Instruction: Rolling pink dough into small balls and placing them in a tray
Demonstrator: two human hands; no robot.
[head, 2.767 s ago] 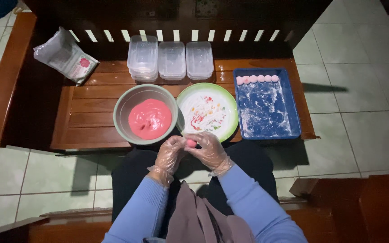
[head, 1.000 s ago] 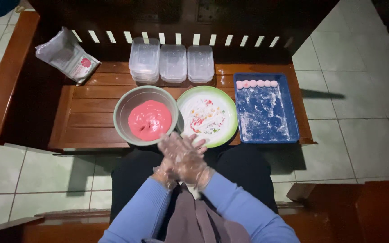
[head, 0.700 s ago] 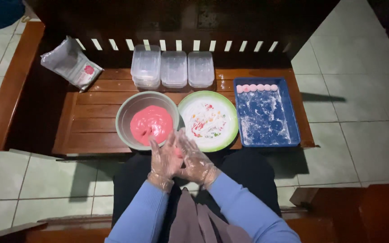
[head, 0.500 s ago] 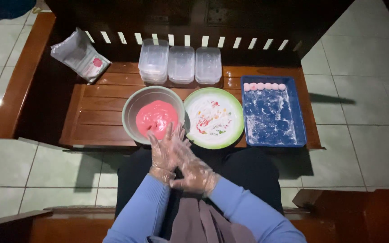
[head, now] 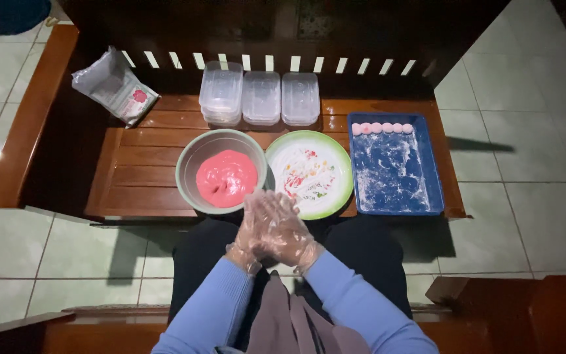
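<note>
Both my hands wear clear plastic gloves and are pressed palm to palm over my lap. My right hand (head: 291, 226) lies across my left hand (head: 250, 231), with the fingers pointing toward the bench. The palms hide whatever is between them; a small pink dough piece was in my fingers earlier. Just beyond my fingertips stand a grey bowl (head: 194, 154) of pink dough (head: 226, 177) and a green-rimmed white plate (head: 339, 174) with coloured smears. A blue tray (head: 394, 170) dusted with white flour holds a row of pink balls (head: 381, 128) along its far edge.
Everything rests on a wooden slatted bench (head: 139, 177). Three stacks of clear plastic boxes (head: 261, 97) stand at the back. A crumpled white bag (head: 114, 86) lies at the back left. Pale floor tiles surround the bench.
My hands went from pinching a pink piece with the fingertips to lying flat palm on palm, and they slide against each other. The view has shifted slightly.
</note>
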